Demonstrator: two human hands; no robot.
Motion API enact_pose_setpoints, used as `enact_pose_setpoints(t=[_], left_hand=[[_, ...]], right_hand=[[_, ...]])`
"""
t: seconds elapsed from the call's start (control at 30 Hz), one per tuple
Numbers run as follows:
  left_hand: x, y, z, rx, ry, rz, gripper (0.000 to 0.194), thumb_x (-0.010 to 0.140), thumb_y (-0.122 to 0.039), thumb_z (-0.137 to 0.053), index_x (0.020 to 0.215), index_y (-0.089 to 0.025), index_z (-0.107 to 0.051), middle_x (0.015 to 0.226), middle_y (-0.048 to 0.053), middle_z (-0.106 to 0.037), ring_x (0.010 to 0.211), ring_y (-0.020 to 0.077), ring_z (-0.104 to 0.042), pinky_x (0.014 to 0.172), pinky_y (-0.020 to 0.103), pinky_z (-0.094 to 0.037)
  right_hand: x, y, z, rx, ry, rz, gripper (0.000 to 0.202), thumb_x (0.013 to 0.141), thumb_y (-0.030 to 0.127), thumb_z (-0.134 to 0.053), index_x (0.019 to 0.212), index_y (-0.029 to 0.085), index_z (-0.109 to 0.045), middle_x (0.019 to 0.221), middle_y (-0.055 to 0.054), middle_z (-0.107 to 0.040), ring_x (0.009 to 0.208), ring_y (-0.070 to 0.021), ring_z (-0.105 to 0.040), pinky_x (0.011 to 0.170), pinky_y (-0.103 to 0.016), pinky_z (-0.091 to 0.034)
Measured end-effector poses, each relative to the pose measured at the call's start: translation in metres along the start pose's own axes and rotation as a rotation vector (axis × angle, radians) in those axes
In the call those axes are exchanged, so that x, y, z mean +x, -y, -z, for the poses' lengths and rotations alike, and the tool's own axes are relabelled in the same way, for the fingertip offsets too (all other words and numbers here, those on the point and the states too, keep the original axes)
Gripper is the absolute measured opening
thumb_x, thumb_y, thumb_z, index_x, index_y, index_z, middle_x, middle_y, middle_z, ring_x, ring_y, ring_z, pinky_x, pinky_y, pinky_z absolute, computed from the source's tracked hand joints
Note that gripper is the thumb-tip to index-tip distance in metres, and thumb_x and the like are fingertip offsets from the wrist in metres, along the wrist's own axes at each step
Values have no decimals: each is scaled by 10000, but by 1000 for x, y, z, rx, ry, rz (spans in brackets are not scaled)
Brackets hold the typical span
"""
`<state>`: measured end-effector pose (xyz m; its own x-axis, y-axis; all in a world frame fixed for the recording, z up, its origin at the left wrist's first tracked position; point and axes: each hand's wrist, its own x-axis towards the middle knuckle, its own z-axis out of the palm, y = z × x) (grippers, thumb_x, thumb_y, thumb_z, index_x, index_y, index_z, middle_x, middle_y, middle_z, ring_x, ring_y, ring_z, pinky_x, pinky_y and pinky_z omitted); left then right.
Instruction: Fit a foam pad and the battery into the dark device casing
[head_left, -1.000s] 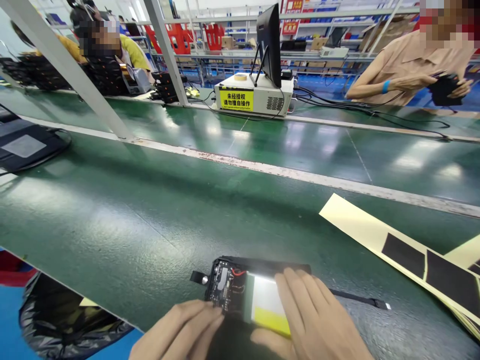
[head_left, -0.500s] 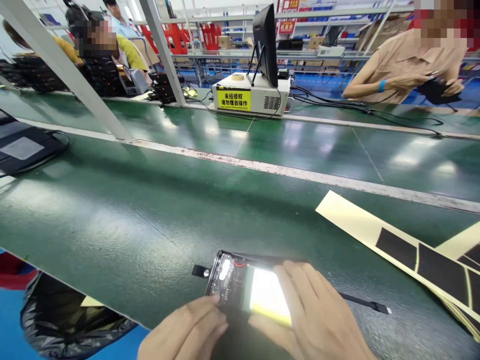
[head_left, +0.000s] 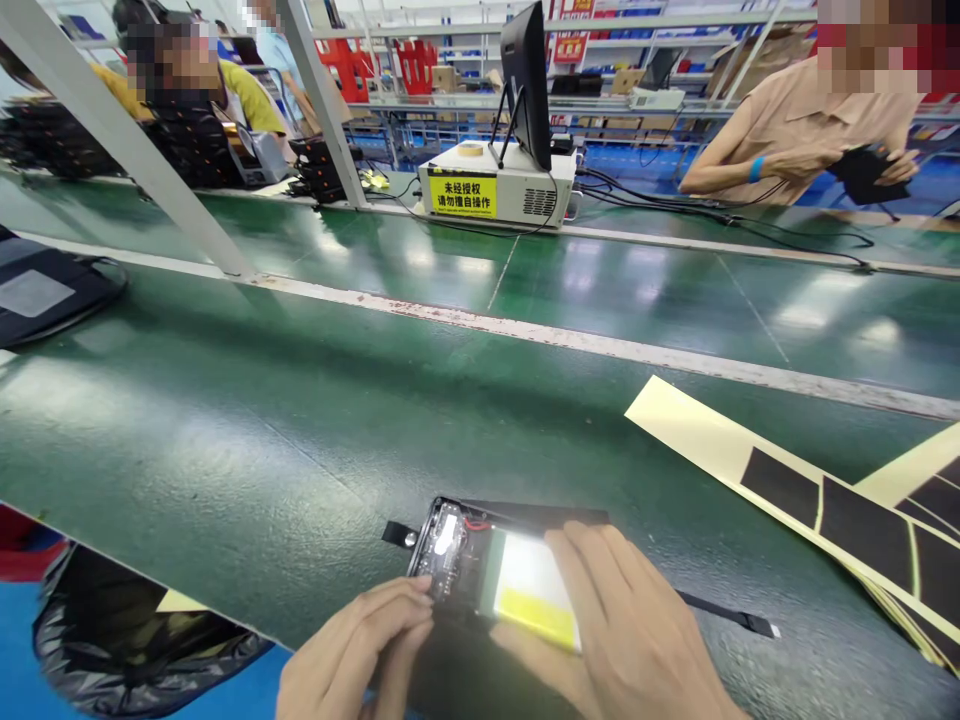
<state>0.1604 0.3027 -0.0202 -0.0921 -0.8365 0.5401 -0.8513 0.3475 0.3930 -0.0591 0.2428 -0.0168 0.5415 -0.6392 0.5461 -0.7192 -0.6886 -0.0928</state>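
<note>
By the table's [head_left: 300,440] near edge, left hand [head_left: 360,640], grip unclear, and right hand [head_left: 637,620], thumb apart, are touching an open case [head_left: 430,518], battery [head_left: 529,585] seated, circuit board [head_left: 446,545] uncovered

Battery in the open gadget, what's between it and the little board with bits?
Going from the battery to the board: a greenish strip, then a dark stretch with red wires near its top edge, in the head view.

A person in light blue [head_left: 276,58] has come into view
</note>
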Motion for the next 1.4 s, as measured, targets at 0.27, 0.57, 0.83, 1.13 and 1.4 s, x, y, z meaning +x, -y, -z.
enact_pose_setpoints(t=[0.27, 0.57, 0.83, 1.13, 1.4], left_hand=[[-4, 5, -3, -3, 18, 61, 135, 946, -204, -499, 895, -204, -624, 794, -11, -733, 740, 70, -712, 738, 111, -536], [16, 1, -2, -160, 87, 71, 89, 913, -144, -559, 964, -202, -603, 845, -17, -691, 744, 84, -664, 701, 171, -529], [32, 4, -10, -318, 321, 308, 119, 887, -249, -590, 1002, -279, -579, 627, -113, -630, 484, 63, -564, 476, 159, -455], [33, 12, -10, -451, 529, 238, 189, 901, -183, -495, 1059, -263, -560, 609, -96, -635, 521, 82, -587, 562, 181, -488], [29, 15, 3, -537, 683, 285, 756, 863, -319, -623, 1457, -389, -160, 820, -99, -688, 592, 82, -551, 624, 193, -463]], right_hand=[[9, 4, 6, 64, -9, -73, 439, 940, 514, -507, 858, 97, -619, 719, -66, -554, 620, -197, -525, 497, -313, -429], [4, -1, 7, -158, -105, 180, 518, 946, 484, -556, 1019, -20, -647, 879, -158, -696, 847, -278, -615, 756, -405, -467], [-3, -4, 3, -142, -186, 222, 578, 923, 551, -564, 1017, -12, -656, 866, -140, -724, 828, -254, -635, 779, -399, -491], [3, -7, -3, 216, -221, 31, 516, 846, 476, -696, 1033, 0, -629, 920, -181, -642, 835, -265, -601, 682, -386, -525], [19, -3, 7, 297, -11, -225, 339, 821, 491, -701, 820, 166, -604, 782, -29, -558, 708, -190, -529, 573, -310, -438]])
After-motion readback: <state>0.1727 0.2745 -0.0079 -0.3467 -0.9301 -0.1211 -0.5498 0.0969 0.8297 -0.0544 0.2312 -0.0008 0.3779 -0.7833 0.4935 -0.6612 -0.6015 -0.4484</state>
